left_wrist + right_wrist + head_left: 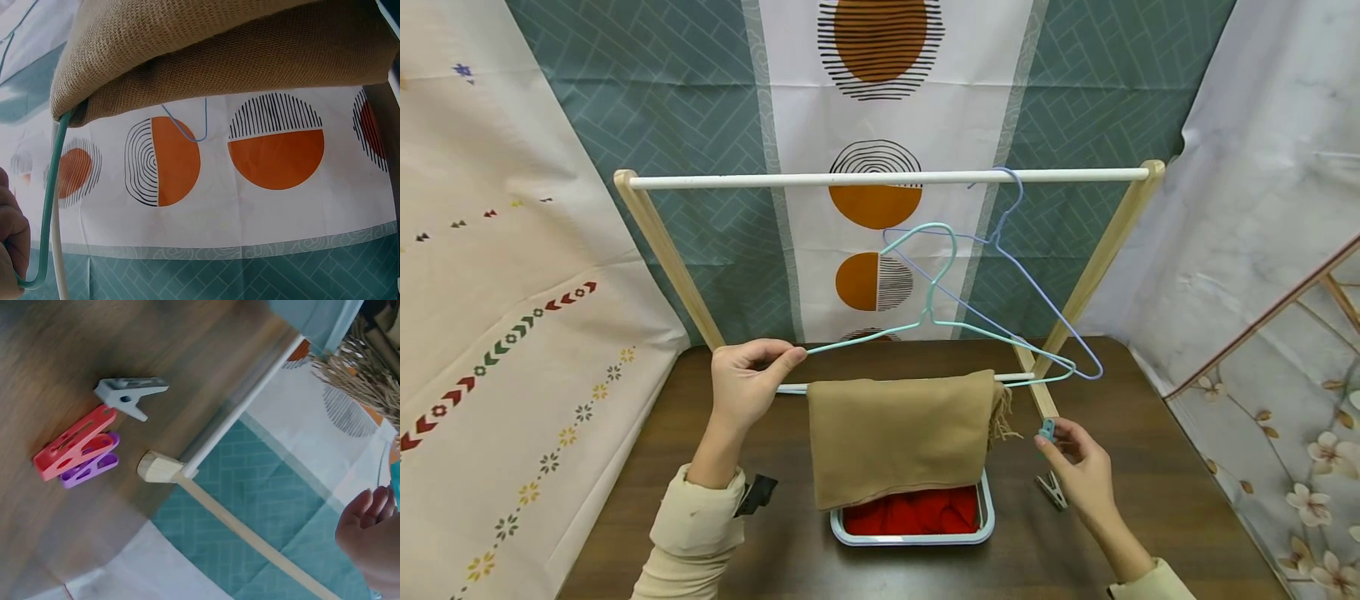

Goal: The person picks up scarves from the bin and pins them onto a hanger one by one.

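Note:
My left hand (747,382) pinches the left corner of a mint-green hanger (1000,332), held up in front of the rack. Over the hanger's lower bar hangs a folded tan scarf (898,437) with a fringe at its right side; in the left wrist view the scarf (237,59) fills the top. Low to the right of the scarf, my right hand (1084,468) pinches a teal clothespin (1047,429) between thumb and finger. A sliver of that clothespin (395,478) shows at the edge of the right wrist view.
A lilac hanger (1037,283) hangs from the rack's white top rod (737,181). Under the scarf stands a pale tray (913,540) holding red cloth (917,512). Grey (128,394), red (72,444) and purple (94,470) clothespins lie on the brown table near the rack's foot (159,467).

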Available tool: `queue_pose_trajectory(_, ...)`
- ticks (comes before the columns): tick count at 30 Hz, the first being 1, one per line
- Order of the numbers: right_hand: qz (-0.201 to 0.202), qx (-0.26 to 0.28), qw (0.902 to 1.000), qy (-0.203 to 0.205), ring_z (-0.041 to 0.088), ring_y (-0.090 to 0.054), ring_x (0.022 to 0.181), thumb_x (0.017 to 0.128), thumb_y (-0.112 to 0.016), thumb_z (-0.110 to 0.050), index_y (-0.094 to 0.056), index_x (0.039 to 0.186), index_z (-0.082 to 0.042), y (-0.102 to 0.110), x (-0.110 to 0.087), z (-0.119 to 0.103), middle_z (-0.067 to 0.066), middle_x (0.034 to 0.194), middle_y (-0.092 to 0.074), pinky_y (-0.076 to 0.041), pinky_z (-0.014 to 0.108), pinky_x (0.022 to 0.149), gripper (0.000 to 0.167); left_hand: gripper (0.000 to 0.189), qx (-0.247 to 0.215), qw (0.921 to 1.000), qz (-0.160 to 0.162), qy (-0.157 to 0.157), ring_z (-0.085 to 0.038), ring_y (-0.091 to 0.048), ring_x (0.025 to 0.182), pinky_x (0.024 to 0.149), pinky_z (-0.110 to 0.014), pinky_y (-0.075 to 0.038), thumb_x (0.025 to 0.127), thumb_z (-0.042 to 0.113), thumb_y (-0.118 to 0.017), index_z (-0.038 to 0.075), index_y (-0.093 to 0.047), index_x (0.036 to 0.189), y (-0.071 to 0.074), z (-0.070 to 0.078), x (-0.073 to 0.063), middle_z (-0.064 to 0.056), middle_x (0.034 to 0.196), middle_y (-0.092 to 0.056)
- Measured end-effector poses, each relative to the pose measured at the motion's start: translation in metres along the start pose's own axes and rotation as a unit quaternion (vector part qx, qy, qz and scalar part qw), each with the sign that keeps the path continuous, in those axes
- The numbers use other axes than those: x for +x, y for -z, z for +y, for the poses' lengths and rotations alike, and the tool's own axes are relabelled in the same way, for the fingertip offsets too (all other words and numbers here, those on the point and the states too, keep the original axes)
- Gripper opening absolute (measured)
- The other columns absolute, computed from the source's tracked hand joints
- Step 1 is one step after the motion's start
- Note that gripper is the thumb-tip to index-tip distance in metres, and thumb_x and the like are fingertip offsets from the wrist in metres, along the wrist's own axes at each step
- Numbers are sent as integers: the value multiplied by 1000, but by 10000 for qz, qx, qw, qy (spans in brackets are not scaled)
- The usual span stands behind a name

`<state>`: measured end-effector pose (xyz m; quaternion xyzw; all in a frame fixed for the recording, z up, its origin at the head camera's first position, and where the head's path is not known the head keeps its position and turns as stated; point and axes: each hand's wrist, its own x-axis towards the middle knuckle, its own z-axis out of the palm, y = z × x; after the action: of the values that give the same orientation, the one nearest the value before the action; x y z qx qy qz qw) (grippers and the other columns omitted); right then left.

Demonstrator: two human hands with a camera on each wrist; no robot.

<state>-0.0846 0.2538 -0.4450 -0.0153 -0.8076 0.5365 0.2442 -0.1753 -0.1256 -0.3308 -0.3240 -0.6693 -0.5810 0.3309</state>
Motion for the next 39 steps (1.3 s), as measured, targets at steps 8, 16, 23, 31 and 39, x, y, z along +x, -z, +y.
queue_pose_trajectory(8, -125, 1276, 9912, -344, 5, -56, 68, 84, -58, 6, -54, 96, 13, -2, 1, 6, -5, 80, -61, -44, 16, 58, 15, 17, 40, 10000, -9, 50, 1, -50, 46, 43, -13, -38, 73, 3, -75, -8, -66, 64, 0, 0, -1, 12, 64, -64)
queue_pose_trajectory(16, -50, 1168, 9931, -97, 4, -56, 65, 82, -59, 10, -56, 94, 15, -5, 1, -4, -6, 77, -63, -44, 16, 54, 13, 10, 115, 9999, 5, 46, 0, -48, 46, 43, -13, -37, 64, -16, -72, -7, -66, 64, 0, 1, -1, 9, 62, -64)
queue_pose_trajectory(23, -450, 1302, 9837, 1160, 4, -59, 69, 77, -56, 21, -54, 98, 18, -4, 5, -12, -6, 85, -65, -46, 13, 58, 21, 15, 120, 9999, 3, -13, 1, -50, 48, 45, -12, -38, 71, 2, -76, -8, -66, 65, 0, 1, -1, 7, 62, -64)
queue_pose_trajectory(31, -761, 1678, 9650, 1867, 7, -60, 74, 79, -56, 19, -50, 101, 20, -3, 11, -27, 0, 92, -66, -48, 14, 65, 24, 23, 68, 10000, 19, -4, 0, -51, 48, 43, -14, -37, 74, 12, -75, -7, -67, 64, 1, 2, 0, 6, 62, -64)
queue_pose_trajectory(39, -951, 2086, 9480, 2207, 10, -60, 82, 81, -57, 15, -48, 101, 22, -5, 18, -44, 5, 97, -65, -48, 15, 70, 23, 23, 52, 10000, 8, -13, 0, -51, 47, 43, -14, -37, 75, 12, -75, -7, -67, 64, 2, 1, -1, 8, 62, -64)
